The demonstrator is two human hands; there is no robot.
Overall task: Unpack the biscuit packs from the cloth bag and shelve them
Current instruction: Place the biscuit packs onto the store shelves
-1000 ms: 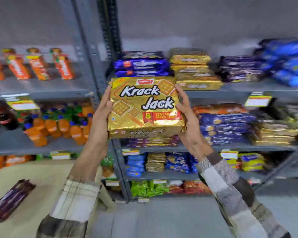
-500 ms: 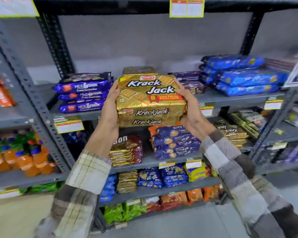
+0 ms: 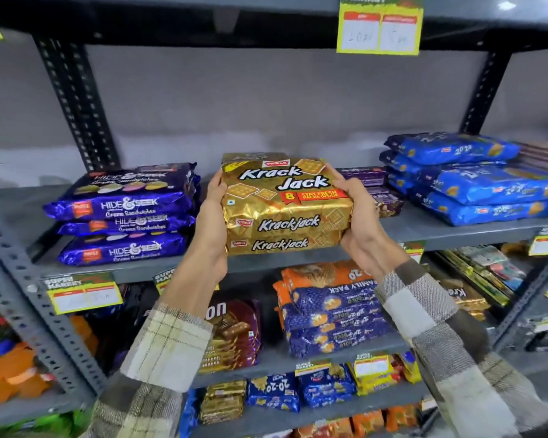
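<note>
Head view, grey metal shelf [image 3: 440,230], grey wall [image 3: 266,99]

Gold pack [image 3: 285,203] – "Krack Jack", "8 stay fresh packs inside"; purple packs [image 3: 124,213] – "Hide & Seek"; blue packs [image 3: 475,181] – "20-20".

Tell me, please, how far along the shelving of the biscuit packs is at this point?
Done: gold packs already lie stacked on the shelf, though who stacked them is unclear. In hand: the left hand and right hand grip a Krack Jack pack by its ends, at the top of that stack. Left: letting go. The cloth bag is out of view, so the remaining count is unknown.
</note>
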